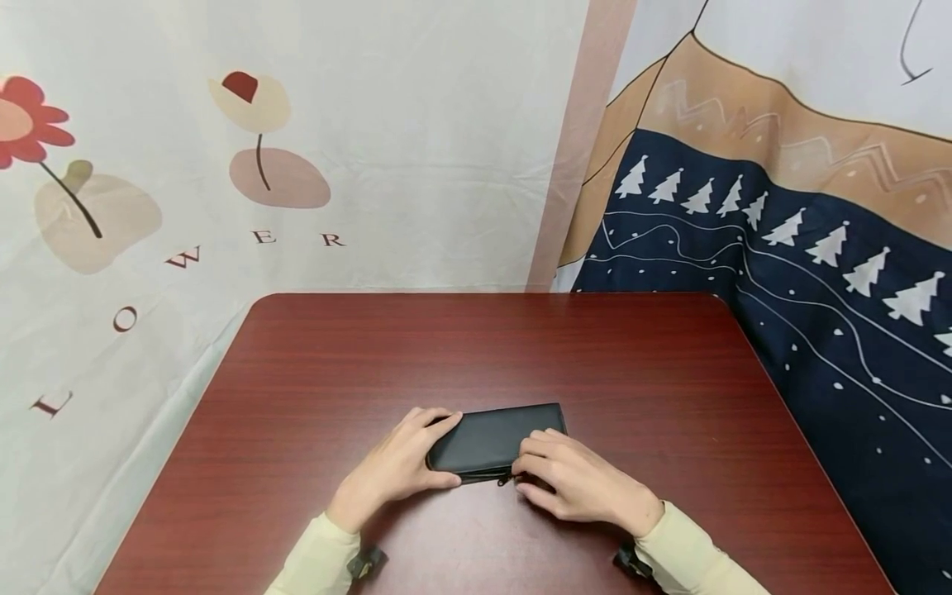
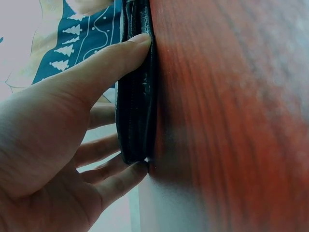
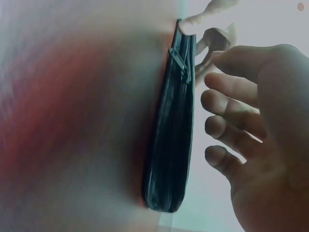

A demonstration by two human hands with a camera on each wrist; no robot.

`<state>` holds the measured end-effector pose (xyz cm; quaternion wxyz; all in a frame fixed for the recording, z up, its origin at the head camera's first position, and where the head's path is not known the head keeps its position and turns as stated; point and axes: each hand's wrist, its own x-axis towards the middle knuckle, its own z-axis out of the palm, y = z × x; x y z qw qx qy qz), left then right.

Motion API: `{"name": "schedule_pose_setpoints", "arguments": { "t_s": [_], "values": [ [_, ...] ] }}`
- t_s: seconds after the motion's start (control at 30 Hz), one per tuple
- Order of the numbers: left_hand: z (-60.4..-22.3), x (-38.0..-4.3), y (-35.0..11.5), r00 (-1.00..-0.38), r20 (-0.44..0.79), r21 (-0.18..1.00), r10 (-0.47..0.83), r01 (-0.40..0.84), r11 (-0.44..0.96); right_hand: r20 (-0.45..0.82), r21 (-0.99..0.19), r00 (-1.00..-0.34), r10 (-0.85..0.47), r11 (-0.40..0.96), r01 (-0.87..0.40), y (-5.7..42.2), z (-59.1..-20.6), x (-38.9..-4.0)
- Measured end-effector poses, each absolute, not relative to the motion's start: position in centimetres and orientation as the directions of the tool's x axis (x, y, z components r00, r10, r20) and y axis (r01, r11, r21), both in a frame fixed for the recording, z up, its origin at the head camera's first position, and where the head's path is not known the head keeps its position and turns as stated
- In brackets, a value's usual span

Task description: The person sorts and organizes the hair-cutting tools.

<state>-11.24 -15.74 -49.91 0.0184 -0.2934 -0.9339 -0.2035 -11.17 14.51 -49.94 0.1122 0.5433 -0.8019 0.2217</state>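
Note:
A black zip wallet [image 1: 494, 438] lies flat on the table. My left hand [image 1: 405, 463] holds its left end, the thumb [image 2: 137, 43] on the zipped near edge and the fingers round the far side. Along that edge the zipper pull [image 3: 178, 60] hangs out, close to the left thumb in the right wrist view. My right hand [image 1: 568, 475] hovers at the wallet's right part with loosely bent fingers. In the right wrist view these fingers [image 3: 216, 126] stand apart from the wallet, with nothing between them and the thumb.
The reddish-brown wooden table [image 1: 476, 347] has rounded far corners. Behind it hangs a pale curtain [image 1: 446, 124] with flower prints, and to the right a navy cloth [image 1: 818, 289] with white trees. Dark wrist straps [image 1: 632, 562] sit below both cuffs.

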Motion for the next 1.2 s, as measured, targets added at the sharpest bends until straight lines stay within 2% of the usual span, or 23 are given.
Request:
{"name": "schedule_pose_setpoints", "arguments": {
  "t_s": [0.27, 0.57, 1.2],
  "values": [
    [-49.9, -11.2, -15.7, -0.83, 0.154, 0.372, 0.537, 0.552, 0.746, 0.446, -0.283, -0.472, -0.76, 0.381, -0.88, 15.7, -49.6, -12.8],
    [-49.8, -11.2, -15.8, -0.83, 0.15, 0.378, 0.537, 0.55, 0.745, 0.328, -0.288, -0.569, -0.754, 0.494, -0.821, 16.8, -50.2, -13.4],
    [-49.9, -11.3, -15.8, -0.832, 0.148, 0.381, 0.535, 0.547, 0.745, 0.227, -0.273, -0.596, -0.77, 0.537, -0.798, 17.1, -50.9, -14.3]
  ]
}}
